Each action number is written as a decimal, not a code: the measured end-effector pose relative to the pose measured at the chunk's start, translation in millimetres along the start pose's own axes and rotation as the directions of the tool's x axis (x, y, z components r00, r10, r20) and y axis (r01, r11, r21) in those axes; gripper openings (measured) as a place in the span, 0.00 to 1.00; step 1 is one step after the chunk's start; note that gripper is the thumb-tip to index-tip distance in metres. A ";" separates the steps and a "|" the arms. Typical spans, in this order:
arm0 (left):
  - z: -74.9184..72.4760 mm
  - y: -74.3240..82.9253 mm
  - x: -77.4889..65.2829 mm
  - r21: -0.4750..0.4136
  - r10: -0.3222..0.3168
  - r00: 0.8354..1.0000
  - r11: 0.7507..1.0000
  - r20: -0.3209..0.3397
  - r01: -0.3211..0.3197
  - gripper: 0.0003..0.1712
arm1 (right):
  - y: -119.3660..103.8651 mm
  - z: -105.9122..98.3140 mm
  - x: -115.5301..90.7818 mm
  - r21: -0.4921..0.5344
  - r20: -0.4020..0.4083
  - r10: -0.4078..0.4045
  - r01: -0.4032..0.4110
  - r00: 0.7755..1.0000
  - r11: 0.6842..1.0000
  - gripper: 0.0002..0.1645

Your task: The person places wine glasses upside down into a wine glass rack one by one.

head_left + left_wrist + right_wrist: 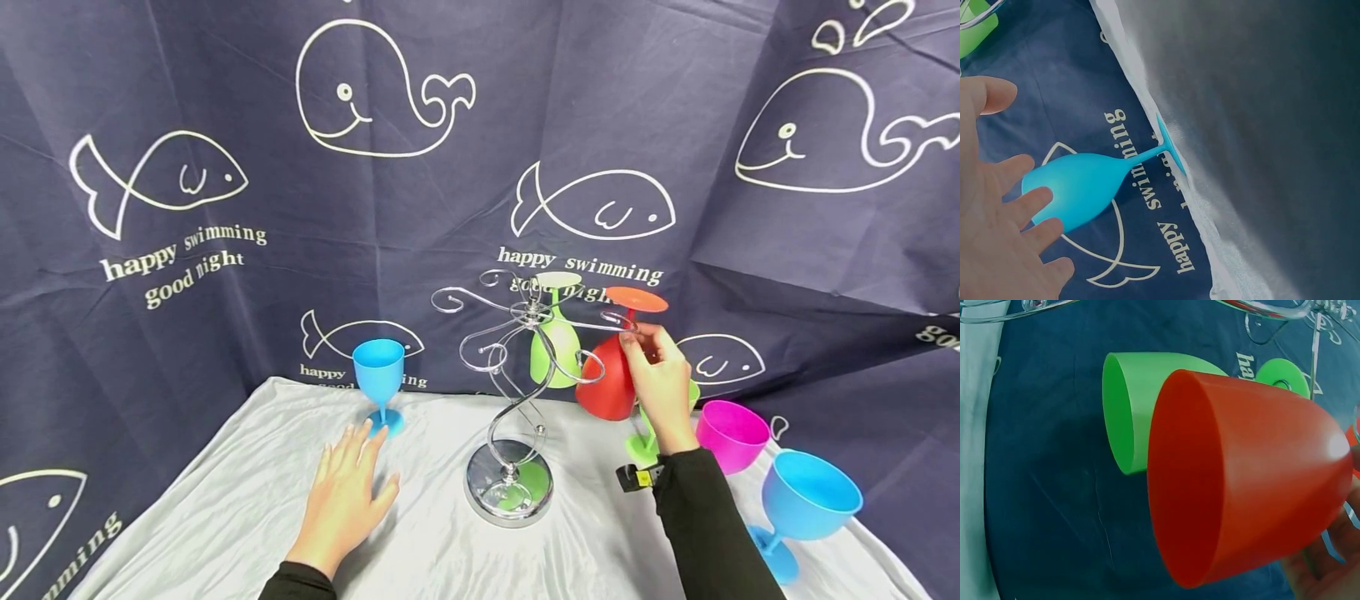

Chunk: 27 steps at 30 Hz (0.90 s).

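Note:
My right hand [662, 387] grips a red goblet [606, 383] near the stem and the end of its bowl. The goblet hangs mouth down and a little tilted, its foot above a curled wire arm of the chrome goblet rack [495, 425]. A light green goblet [553, 358] hangs upside down on the rack beside it; in the right wrist view this green goblet [1166, 394] appears behind the red bowl [1272, 481]. Over the white cloth, my left hand [341, 492] is spread, fingers toward an upright blue goblet [378, 371]. Contact there cannot be told.
On the right stand a magenta goblet [732, 437], a second blue goblet [810, 496] and a green goblet [642, 446] partly hidden by my right hand. The white cloth [420, 533] covers the table. A dark curtain [465, 217] with whale and fish drawings hangs behind.

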<state>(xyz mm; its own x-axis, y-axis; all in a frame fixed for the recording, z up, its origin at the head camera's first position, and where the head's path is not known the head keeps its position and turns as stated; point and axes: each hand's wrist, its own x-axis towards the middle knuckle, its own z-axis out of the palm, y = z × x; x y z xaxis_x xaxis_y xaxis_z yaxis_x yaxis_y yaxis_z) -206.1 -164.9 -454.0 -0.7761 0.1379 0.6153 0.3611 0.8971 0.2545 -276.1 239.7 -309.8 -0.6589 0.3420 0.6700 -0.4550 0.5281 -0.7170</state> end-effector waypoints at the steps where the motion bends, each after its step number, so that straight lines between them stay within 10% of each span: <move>1: -0.5 0.4 0.0 0.000 0.000 1.000 1.000 0.001 0.000 0.37 | -0.2 2.2 0.5 -0.011 0.012 -0.004 0.004 1.000 1.000 0.13; 27: 1.0 -0.3 -0.7 0.007 -0.007 0.999 1.000 0.036 0.007 0.38 | -22.7 5.2 -19.1 0.105 0.102 -0.133 0.122 0.986 0.987 0.09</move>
<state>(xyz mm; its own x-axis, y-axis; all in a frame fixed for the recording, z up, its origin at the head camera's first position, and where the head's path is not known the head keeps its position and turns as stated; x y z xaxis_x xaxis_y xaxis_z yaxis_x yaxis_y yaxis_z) -206.2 -164.8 -455.2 -0.7969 0.1464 0.5861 0.3519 0.9011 0.2534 -256.3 217.1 -307.4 -0.6502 0.1876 0.7362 -0.5924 0.4816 -0.6459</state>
